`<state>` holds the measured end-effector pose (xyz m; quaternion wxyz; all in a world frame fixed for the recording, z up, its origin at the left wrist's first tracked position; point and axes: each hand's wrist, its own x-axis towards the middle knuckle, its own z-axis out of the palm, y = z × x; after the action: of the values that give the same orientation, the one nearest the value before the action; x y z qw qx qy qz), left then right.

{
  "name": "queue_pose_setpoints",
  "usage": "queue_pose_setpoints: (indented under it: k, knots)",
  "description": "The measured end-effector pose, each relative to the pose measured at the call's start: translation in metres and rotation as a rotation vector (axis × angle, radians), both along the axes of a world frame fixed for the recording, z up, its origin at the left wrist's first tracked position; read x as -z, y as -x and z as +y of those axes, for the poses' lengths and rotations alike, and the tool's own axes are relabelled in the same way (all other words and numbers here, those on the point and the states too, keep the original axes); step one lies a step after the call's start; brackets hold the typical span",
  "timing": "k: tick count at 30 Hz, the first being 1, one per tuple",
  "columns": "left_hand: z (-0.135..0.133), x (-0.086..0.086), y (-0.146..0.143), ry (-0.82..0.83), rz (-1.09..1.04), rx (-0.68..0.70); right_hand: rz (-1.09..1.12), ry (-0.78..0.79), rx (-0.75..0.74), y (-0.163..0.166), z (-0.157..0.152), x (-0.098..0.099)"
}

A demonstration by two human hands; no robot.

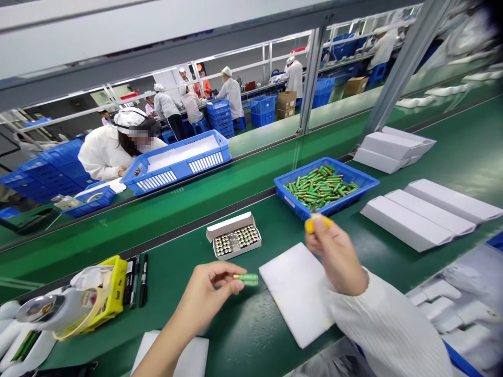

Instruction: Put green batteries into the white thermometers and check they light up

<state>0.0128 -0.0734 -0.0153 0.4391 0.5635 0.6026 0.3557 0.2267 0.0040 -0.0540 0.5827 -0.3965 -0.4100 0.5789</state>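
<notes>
Just above the glossy green surface, the left hand pinches green cylinders between its fingers, near an open white carton. The right hand grips a yellow object in its fingers, in front of a blue tray heaped with similar cylinders. Long white boxes lie at right, black markers at left. Beyond, people in white coats work among stacked blue crates.

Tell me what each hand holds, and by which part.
Left hand: green cylinders, pinched near one end. Right hand: a yellow object, gripped between thumb and fingers; exact part unclear.
</notes>
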Motion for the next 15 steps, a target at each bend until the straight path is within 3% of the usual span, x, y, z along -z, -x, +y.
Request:
queue_pose_setpoints:
  k: [2,4,8,12,15]
  knots:
    - [0.003,0.002,-0.003,-0.155,0.052,-0.093,-0.038,0.001,-0.265,0.009,-0.003,-0.001]
    - [0.007,0.002,-0.011,-0.370,0.132,-0.101,-0.057,0.007,-0.483,0.024,-0.011,-0.001]
    - [0.012,-0.001,-0.023,-0.684,0.227,0.019,0.005,0.009,-0.532,0.039,-0.018,-0.007]
    - [0.017,-0.015,-0.014,-0.484,0.119,0.123,-0.030,0.024,-0.613,0.030,-0.013,-0.019]
    - [0.025,-0.027,-0.002,-0.355,-0.063,-0.006,-0.125,0.087,-0.679,0.026,-0.015,-0.028]
